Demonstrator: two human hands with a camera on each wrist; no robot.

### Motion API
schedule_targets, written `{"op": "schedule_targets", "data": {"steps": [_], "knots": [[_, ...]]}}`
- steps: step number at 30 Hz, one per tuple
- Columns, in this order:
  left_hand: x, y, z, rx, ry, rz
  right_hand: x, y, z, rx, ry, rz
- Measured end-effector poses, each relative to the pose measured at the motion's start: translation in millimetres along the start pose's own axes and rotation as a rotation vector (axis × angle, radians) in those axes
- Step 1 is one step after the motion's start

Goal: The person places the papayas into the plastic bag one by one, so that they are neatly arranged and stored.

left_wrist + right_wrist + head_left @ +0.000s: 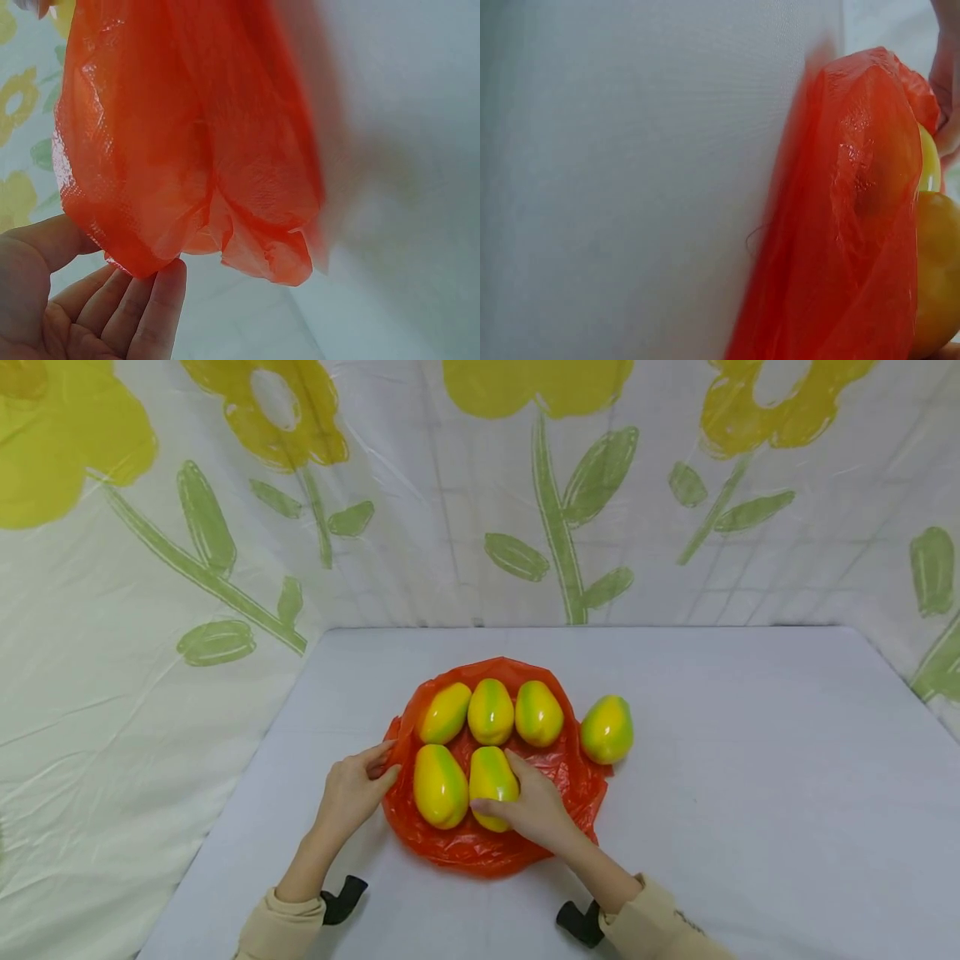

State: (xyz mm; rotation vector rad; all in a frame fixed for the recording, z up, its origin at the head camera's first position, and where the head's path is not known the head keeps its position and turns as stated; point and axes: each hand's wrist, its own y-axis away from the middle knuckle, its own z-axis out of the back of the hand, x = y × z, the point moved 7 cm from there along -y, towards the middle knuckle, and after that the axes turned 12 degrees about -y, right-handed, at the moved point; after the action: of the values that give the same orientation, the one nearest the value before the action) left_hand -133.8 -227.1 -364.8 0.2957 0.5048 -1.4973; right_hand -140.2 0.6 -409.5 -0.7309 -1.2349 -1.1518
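A red plastic bag (480,856) lies spread with its mouth up, and several yellow-green papayas sit inside it. My right hand (536,806) grips the front right papaya (492,777), thumb on its near side and fingers on its far right side. Beside it in the bag lies another papaya (440,785); a row of three, including the middle papaya (491,712), is behind. With thumb and fingers, my left hand (354,789) holds the bag's left rim. The left wrist view shows that hand (112,300) at the bag's crumpled edge (150,247).
One more papaya (607,730) stands just outside the bag, against its right rim. The white table (750,777) reaches back to a flower-printed curtain (420,543). Black curved pieces (345,900) stick out at both sleeve cuffs.
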Motion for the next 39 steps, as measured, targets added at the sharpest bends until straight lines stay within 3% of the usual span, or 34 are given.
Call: {"op": "schedule_targets", "data": {"steps": [9,22,39], "knots": [[-0.3,-0.1,-0.4,0.005,0.008,0.009,4.7,-4.1,-8.8,0.009,-0.011,0.026],[1.4,-0.2,-0.7,0.017,0.011,0.025,4.5,-6.6,-17.3,0.008,-0.025,-0.012],[2.1,-0.7,-0.2,0.017,0.002,0.02,8.6,-12.5,-18.9,-0.019,-0.006,0.042]]}}
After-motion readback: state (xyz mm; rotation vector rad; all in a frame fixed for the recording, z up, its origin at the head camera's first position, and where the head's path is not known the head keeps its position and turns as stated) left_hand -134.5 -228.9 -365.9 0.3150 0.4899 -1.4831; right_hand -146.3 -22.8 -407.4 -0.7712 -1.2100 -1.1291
